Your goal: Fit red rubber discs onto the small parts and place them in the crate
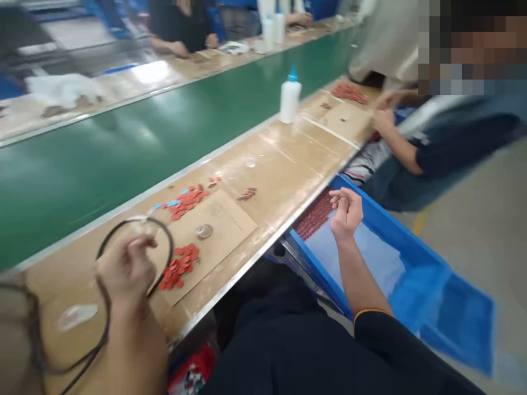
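My left hand (125,266) is raised over the bench with its fingers closed in a pinch; whatever they hold, if anything, is too blurred to tell. A black cable (171,236) loops around behind it. Close by lie red discs (181,266) in a pile on a brown cardboard sheet (230,219), along with a small round clear piece (203,231). My right hand (347,211) hovers above a blue bin (395,241), fingers curled together, their contents hidden. In that bin, rows of dark red pieces (315,216) sit beside a pale sheet (329,252).
More red discs (187,203) with a few blue ones lie beyond the sheet. A white bottle with a blue cap (290,99) stands by the green conveyor belt (164,131). Another person's hands (385,112) work at the right; people sit across the belt.
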`<control>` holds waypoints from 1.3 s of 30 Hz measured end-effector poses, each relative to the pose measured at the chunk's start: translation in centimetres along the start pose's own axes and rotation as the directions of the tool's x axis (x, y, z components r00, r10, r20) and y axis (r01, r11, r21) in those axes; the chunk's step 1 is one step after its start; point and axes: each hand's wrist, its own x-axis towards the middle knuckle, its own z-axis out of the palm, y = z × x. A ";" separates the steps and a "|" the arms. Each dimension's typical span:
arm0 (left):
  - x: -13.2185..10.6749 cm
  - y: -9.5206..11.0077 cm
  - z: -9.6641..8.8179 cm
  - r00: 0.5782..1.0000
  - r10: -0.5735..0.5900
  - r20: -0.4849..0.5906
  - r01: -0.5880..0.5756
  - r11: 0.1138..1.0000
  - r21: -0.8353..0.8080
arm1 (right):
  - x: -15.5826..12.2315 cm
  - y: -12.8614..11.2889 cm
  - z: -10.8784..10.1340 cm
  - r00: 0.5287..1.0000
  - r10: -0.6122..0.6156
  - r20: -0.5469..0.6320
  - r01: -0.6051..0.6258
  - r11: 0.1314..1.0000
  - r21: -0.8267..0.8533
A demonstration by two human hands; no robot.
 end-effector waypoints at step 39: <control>-2.2 -2.6 -0.7 0.623 -0.442 0.645 0.264 0.895 0.359 | -0.6 -15.4 24.1 0.477 -0.651 0.590 0.183 0.730 0.658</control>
